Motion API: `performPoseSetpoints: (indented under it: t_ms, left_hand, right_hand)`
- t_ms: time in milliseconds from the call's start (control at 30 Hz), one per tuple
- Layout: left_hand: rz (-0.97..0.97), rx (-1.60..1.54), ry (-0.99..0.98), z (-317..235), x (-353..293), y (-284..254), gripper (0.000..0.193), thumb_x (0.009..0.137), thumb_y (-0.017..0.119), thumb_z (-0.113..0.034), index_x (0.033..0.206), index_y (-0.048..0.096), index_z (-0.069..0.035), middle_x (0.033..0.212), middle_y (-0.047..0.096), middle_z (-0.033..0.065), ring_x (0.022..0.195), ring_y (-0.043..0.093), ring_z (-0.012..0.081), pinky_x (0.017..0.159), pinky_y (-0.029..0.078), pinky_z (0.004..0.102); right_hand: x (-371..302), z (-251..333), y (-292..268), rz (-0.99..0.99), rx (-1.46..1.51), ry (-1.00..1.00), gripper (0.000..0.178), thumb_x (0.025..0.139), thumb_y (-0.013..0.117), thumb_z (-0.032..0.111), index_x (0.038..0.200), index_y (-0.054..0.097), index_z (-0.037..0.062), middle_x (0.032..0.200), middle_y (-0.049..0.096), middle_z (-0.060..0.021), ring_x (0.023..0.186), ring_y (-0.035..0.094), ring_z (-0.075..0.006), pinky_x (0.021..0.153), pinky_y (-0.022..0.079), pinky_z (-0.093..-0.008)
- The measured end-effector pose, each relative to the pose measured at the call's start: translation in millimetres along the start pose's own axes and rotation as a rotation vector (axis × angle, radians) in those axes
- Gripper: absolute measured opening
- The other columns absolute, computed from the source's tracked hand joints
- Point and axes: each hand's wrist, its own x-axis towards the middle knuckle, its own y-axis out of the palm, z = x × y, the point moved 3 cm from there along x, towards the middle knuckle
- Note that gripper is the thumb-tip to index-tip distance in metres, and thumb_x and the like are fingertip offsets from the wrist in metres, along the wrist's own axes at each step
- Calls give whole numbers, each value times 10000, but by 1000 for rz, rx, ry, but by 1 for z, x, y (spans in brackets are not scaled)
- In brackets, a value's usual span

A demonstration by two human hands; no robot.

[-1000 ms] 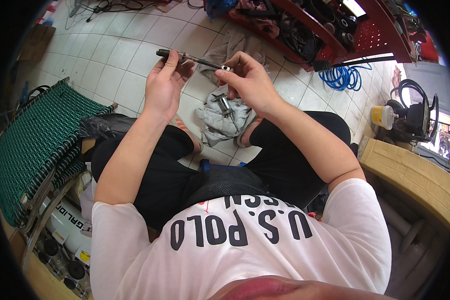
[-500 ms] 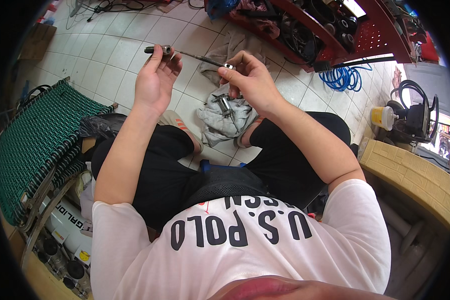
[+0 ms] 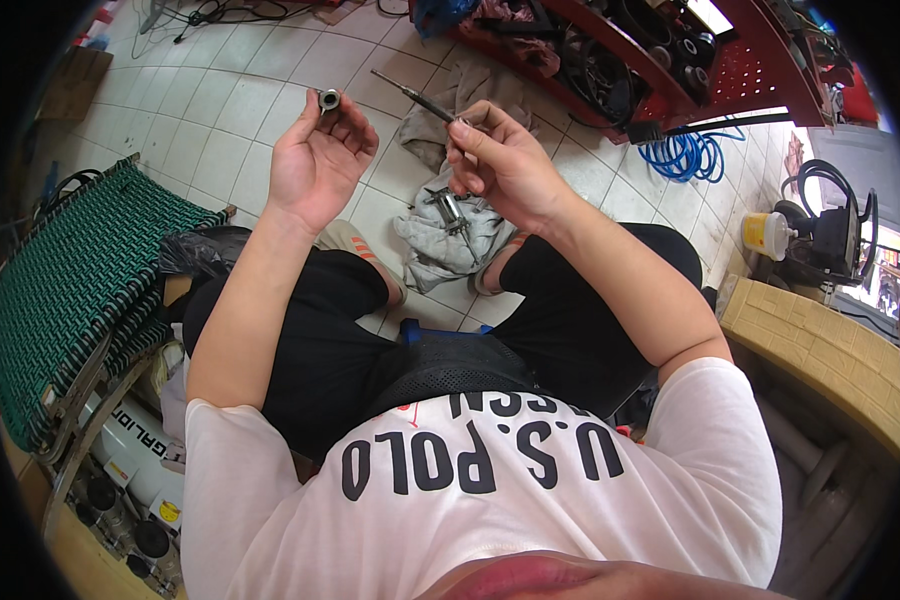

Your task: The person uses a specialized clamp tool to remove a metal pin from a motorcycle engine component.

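Between the thumb and fingers of my left hand (image 3: 315,165) is a short metal cylinder (image 3: 329,100), its round hollow end facing me. My right hand (image 3: 505,165) is closed on a slim dark rod (image 3: 425,102) with a thinner metal tip. The rod slants up and to the left, its tip apart from the cylinder. Below the hands, a silvery metal part with a narrow end (image 3: 452,212) lies on a crumpled grey cloth (image 3: 435,258) between my feet. Farther off, a second grey cloth (image 3: 470,88) lies on the tiles, partly behind my right hand.
A red metal rack (image 3: 610,60) full of dark parts stands at the far right, near a coiled blue hose (image 3: 682,158). At left is a green woven folding chair (image 3: 80,270), with a white tank (image 3: 130,440) below it. A white-and-yellow tub (image 3: 765,235) sits at right.
The rod's tip has come away from the cylinder and swung upward, so the rod slants more steeply. My left hand has turned the cylinder, bringing its hollow end toward me.
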Motion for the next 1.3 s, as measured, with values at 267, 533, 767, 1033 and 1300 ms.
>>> performPoseSetpoints:
  t_ms: [267,533,767,1033,1300]
  left_hand:
    - [30,10,2,-1,0,1,332,1082,547,-368,1173,632,-59,1027,661,32,981,627,181,972,499,372]
    - [32,40,13,-2,1,-1,323,1087,539,-361,1174,643,-68,1036,676,32,981,630,171,979,495,369]
    - [-15,145,90,-1,1,-1,296,1085,552,-347,1179,659,-87,1081,693,22,1010,641,157,992,500,363]
    - [-74,311,138,5,-1,2,271,1037,647,-366,1158,672,-124,1112,708,8,1018,643,170,949,500,363]
    - [-103,414,192,8,-1,0,271,1046,641,-321,1221,655,-115,1141,702,32,1016,655,174,936,514,358]
  right_hand:
    - [-2,1,2,-14,-9,3,237,992,735,212,1068,545,94,874,658,-73,581,578,-111,612,517,-307]
    - [-1,1,2,-24,-63,-17,237,983,747,213,1047,559,83,847,656,-62,586,585,-97,580,500,-275]
    - [0,2,2,-82,-236,-31,250,964,770,224,1013,576,73,815,665,-49,594,587,-81,556,471,-241]
    - [-3,4,5,-147,-354,-35,243,962,769,215,1001,583,64,814,677,-49,592,567,-72,554,462,-239]
    - [-3,5,5,-158,-408,-39,230,967,758,192,1011,580,53,811,677,-48,586,553,-67,536,447,-234]
